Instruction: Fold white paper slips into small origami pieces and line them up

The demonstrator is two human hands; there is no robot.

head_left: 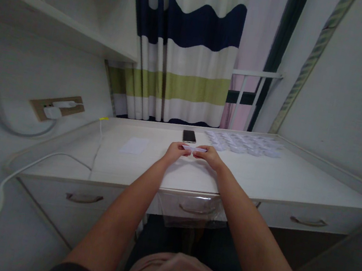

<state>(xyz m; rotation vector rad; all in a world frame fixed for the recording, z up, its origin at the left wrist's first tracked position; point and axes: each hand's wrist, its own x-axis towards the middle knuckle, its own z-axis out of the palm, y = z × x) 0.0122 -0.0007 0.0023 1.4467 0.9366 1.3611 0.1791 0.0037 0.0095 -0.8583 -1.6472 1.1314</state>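
Between my two hands is a small folded piece of white paper (pixel 194 148), held just above the desk top near its middle. My left hand (pixel 178 152) pinches its left end, and my right hand (pixel 210 157) pinches its right end. A dark phone (pixel 189 136) lies flat just beyond the paper. To the left, flat white sheets (pixel 134 145) rest on the desk. Several small white folded pieces (pixel 242 143) stand in rows at the back right; their exact shape is too blurred to tell.
The white desk (pixel 281 179) has drawers with handles along its front. Clear plastic (pixel 185 208) hangs over the middle drawer. A white cable (pixel 55 154) runs over the left edge. Plugs sit in a wall socket (pixel 56 107). A striped curtain (pixel 197 63) hangs behind, with shelves above left.
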